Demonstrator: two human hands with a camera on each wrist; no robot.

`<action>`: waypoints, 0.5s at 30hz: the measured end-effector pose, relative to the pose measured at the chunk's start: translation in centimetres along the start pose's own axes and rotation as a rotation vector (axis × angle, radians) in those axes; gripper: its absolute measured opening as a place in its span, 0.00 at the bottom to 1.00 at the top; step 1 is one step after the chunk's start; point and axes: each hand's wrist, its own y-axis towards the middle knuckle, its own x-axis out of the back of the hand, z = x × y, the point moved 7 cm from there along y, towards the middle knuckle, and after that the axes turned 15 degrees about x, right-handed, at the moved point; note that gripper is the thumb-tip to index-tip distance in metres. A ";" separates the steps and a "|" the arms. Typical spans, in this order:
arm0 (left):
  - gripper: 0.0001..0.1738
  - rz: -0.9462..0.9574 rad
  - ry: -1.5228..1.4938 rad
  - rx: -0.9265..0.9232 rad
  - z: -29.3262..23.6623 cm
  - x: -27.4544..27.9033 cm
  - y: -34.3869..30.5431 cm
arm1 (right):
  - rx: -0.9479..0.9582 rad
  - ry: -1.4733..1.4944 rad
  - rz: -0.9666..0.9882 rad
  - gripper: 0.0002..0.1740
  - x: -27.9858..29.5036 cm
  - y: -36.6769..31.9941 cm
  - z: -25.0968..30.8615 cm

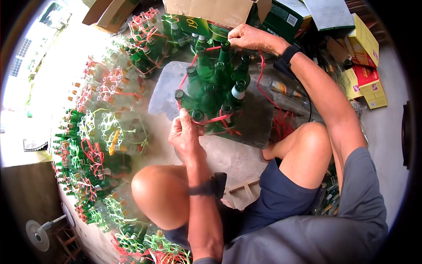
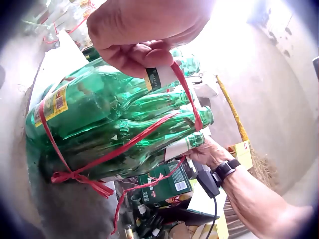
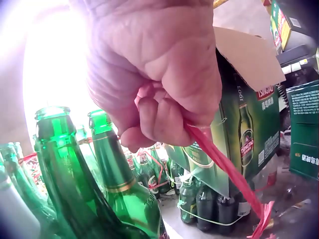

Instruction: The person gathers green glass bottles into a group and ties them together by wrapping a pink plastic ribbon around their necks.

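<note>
place: bottle-recycling yard | evidence: tied bottle bundles (image 1: 92,149), beer cartons (image 1: 365,57), concrete floor (image 1: 237,158)

Left hand (image 1: 187,132) pinches red string (image 1: 211,119); right hand (image 1: 248,37) grips the same string. Green bottle bundle (image 1: 211,83) sits between both sets of fingers. Cardboard box (image 1: 211,11) just beyond right fingers.

strap (image 3: 219,159) end hidden in R grip (image 3: 154,74), bottle (image 3: 122,194) btms cropped

Head camera looking steeply down at the bottle bundle (image 1: 211,94). Wrist cameras sitting very close, left facing its side, right its necks; all sharing it.
</note>
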 end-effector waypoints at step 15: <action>0.20 -0.038 0.608 -0.479 3.6 -3.9 -6.4 | 0.041 -0.265 -0.214 0.13 -1.1 -8.0 1.4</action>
